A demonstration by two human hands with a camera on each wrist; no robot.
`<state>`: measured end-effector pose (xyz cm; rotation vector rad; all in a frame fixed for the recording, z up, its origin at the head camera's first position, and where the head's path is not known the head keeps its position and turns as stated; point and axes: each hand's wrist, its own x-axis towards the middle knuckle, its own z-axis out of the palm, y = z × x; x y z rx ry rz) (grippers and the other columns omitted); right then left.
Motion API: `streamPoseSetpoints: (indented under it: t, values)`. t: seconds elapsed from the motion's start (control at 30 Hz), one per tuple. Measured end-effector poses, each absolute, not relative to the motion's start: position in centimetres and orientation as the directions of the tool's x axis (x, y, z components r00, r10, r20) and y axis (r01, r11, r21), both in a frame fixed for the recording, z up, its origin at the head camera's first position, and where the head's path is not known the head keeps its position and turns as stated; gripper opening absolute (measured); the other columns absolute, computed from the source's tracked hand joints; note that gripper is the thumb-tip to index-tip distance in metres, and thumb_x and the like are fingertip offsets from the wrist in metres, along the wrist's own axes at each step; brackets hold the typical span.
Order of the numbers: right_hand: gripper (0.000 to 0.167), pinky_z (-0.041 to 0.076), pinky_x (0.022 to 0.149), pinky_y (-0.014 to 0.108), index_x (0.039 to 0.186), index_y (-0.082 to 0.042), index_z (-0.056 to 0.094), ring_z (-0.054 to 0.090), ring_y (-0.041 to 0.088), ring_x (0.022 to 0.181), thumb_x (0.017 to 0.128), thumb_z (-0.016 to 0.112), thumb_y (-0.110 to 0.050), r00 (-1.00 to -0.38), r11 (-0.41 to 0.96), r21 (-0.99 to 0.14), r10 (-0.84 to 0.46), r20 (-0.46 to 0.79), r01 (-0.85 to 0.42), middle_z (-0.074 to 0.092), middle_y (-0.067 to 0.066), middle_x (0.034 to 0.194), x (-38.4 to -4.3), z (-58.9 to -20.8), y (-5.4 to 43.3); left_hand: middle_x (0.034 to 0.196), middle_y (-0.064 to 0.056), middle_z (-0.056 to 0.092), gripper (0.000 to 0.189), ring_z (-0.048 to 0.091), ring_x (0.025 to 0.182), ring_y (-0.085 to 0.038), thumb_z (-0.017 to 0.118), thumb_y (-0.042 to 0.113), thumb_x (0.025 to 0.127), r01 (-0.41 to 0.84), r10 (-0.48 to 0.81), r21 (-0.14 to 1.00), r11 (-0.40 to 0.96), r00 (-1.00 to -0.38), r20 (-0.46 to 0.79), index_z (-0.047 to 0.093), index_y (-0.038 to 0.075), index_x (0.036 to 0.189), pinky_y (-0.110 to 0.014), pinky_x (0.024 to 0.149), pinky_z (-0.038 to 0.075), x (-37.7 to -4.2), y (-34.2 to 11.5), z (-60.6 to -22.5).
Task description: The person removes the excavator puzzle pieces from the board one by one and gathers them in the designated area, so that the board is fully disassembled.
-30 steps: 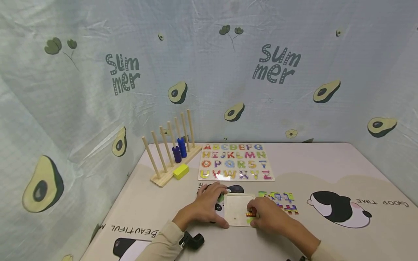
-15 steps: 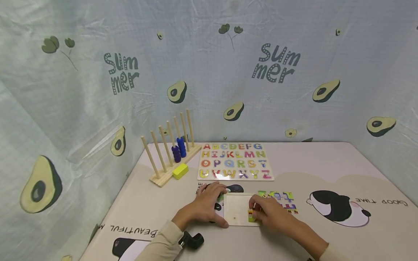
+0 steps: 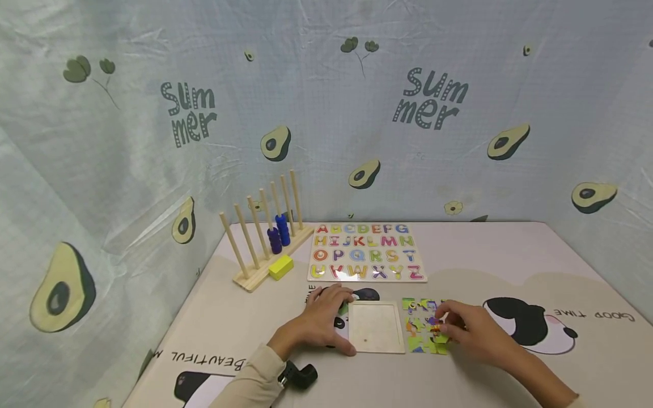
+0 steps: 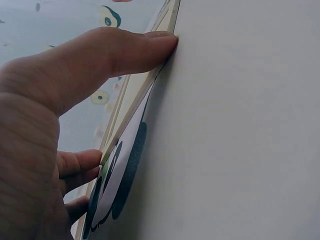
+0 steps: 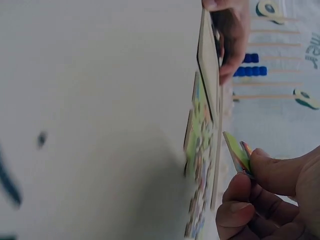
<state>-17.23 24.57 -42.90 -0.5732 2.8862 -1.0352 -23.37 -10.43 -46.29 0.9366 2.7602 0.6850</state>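
My left hand (image 3: 326, 318) spans the left side of a square wooden puzzle tray (image 3: 376, 328), thumb at its near corner and fingers at the far corner. In the left wrist view the thumb (image 4: 145, 51) presses the tray's edge. My right hand (image 3: 471, 328) is over the right side of a block of colourful jigsaw pieces (image 3: 415, 326) to the right of the tray. Between thumb and fingers it pinches a green jigsaw piece (image 5: 236, 151), tilted, with what looks like a second piece against it. The hand hides part of the block.
Behind the tray lies an alphabet board (image 3: 367, 253). To its left stands a wooden peg rack (image 3: 257, 272) with blue beads on two pegs, and a yellow block (image 3: 281, 267) lies beside it. A patterned cloth (image 3: 326, 113) hangs behind the table.
My right hand has moved right, from the tray's right side to the jigsaw block, carrying its piece. The tray's inside is now bare. My left hand has stayed in place.
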Motion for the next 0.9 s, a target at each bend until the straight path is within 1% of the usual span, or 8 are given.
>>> streamPoseSetpoints:
  t: [0.13,0.23,0.37,0.47,0.63,0.9]
  values:
    - [0.014,0.051,0.061,0.021,0.104,-0.010,0.063,0.056,0.002,0.069,0.092,0.072,-0.008,-0.941,0.702,-0.647,-0.332,0.070,-0.296,0.061,-0.007,0.077,-16.9,-43.1,25.7,0.156,0.003,0.040,0.098,0.022,0.153,-0.023,0.089,0.060,0.059,0.533,0.601,0.471,0.703,-0.799,0.006,0.049,0.019,0.138,-0.058,0.122,0.009,-23.4,-10.6,-46.3]
    - [0.016,0.050,0.058,0.022,0.105,-0.008,0.062,0.056,0.002,0.066,0.093,0.072,-0.009,-0.939,0.689,-0.663,-0.340,0.059,-0.291,0.060,-0.006,0.075,-16.7,-43.3,26.4,0.156,0.003,0.040,0.098,0.022,0.153,-0.022,0.089,0.060,0.059,0.531,0.598,0.468,0.707,-0.801,0.006,0.049,0.020,0.138,-0.058,0.122,0.009,-23.4,-10.6,-46.4]
    - [0.019,0.047,0.055,0.022,0.106,-0.007,0.060,0.054,0.002,0.062,0.092,0.072,-0.008,-0.936,0.682,-0.670,-0.348,0.057,-0.294,0.059,-0.007,0.072,-16.5,-43.7,26.9,0.156,0.003,0.040,0.098,0.022,0.153,-0.022,0.089,0.061,0.059,0.530,0.597,0.466,0.709,-0.802,0.004,0.049,0.020,0.139,-0.058,0.122,0.009,-23.4,-10.7,-46.4]
    - [0.020,0.045,0.055,0.022,0.105,-0.008,0.058,0.052,0.002,0.061,0.091,0.073,-0.009,-0.942,0.694,-0.667,-0.335,0.035,-0.271,0.058,-0.007,0.070,-16.6,-44.1,27.1,0.156,0.003,0.040,0.098,0.022,0.153,-0.022,0.089,0.061,0.059,0.528,0.597,0.468,0.709,-0.803,0.001,0.049,0.020,0.139,-0.058,0.122,0.009,-23.3,-10.7,-46.4]
    - [0.022,0.043,0.054,0.023,0.102,-0.010,0.056,0.050,0.003,0.060,0.090,0.075,-0.013,-0.951,0.735,-0.630,-0.307,0.019,-0.250,0.057,-0.008,0.069,-16.8,-44.5,27.4,0.157,0.003,0.039,0.099,0.021,0.153,-0.022,0.089,0.061,0.060,0.528,0.601,0.470,0.707,-0.799,-0.004,0.048,0.019,0.140,-0.058,0.122,0.008,-23.3,-10.7,-46.5]
    - [0.031,0.039,0.053,0.023,0.098,-0.013,0.056,0.047,0.004,0.059,0.083,0.083,-0.018,-0.967,0.797,-0.565,-0.254,0.007,-0.213,0.055,-0.007,0.066,-16.7,-44.6,27.4,0.158,0.003,0.038,0.098,0.019,0.154,-0.022,0.090,0.059,0.061,0.533,0.610,0.476,0.699,-0.792,-0.010,0.047,0.019,0.140,-0.057,0.123,0.008,-23.4,-10.6,-46.4]
